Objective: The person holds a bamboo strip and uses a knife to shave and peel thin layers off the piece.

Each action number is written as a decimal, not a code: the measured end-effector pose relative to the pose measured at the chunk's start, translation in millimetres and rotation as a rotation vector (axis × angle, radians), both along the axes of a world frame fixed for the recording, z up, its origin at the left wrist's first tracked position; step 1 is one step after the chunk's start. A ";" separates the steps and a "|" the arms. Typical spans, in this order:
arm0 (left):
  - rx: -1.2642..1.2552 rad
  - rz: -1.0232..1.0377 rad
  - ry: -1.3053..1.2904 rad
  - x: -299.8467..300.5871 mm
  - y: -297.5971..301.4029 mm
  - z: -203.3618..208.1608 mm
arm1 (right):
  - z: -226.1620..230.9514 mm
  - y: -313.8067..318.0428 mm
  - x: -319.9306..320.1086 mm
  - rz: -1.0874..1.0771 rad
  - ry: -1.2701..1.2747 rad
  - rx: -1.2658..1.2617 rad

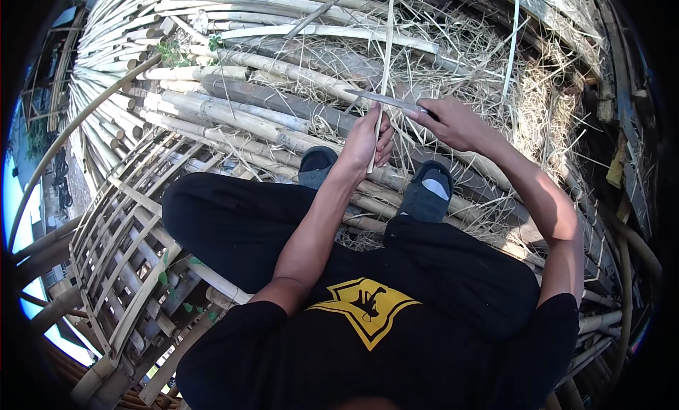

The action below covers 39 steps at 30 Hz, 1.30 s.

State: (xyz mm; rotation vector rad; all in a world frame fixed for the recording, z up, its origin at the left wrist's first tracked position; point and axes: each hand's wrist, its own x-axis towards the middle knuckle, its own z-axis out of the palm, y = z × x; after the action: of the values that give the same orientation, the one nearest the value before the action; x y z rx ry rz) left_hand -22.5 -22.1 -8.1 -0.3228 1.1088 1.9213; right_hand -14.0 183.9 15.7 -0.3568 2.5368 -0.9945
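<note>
My left hand (366,138) is closed around a thin, pale bamboo strip (388,46), which stretches away from me past the fist. A short end of the strip pokes out below the fingers. My right hand (449,120) grips the dark handle of a knife (385,99). Its blade points left and crosses the strip just beyond my left thumb. Whether the edge cuts into the strip or only rests against it, I cannot tell.
Bamboo poles (247,124) lie under and beyond my sandalled feet. Shavings (481,78) cover much of the ground ahead and to the right. Stacked poles (106,71) fill the far left. A woven bamboo lattice (134,233) stands at my left, below a bent pole (64,131).
</note>
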 end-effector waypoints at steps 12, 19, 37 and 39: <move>0.092 0.046 -0.080 4.9 2.0 6.5 | -10.0 -12.4 19.8 0.087 0.109 0.047; 0.152 0.114 -0.154 3.6 1.3 -1.5 | -21.8 -3.1 3.7 0.011 0.231 0.171; 0.074 0.008 -0.079 11.4 5.5 11.2 | -24.9 10.4 8.2 -0.013 0.168 0.103; 0.074 -0.020 -0.065 14.8 7.7 11.7 | -32.9 19.6 2.5 0.098 0.268 0.124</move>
State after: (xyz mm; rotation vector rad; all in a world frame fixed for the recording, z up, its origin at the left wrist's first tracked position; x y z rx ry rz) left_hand -7.7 -14.3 3.6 -0.3295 0.9925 1.9157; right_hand -11.5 203.5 -17.2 -0.6075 2.7718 -0.7942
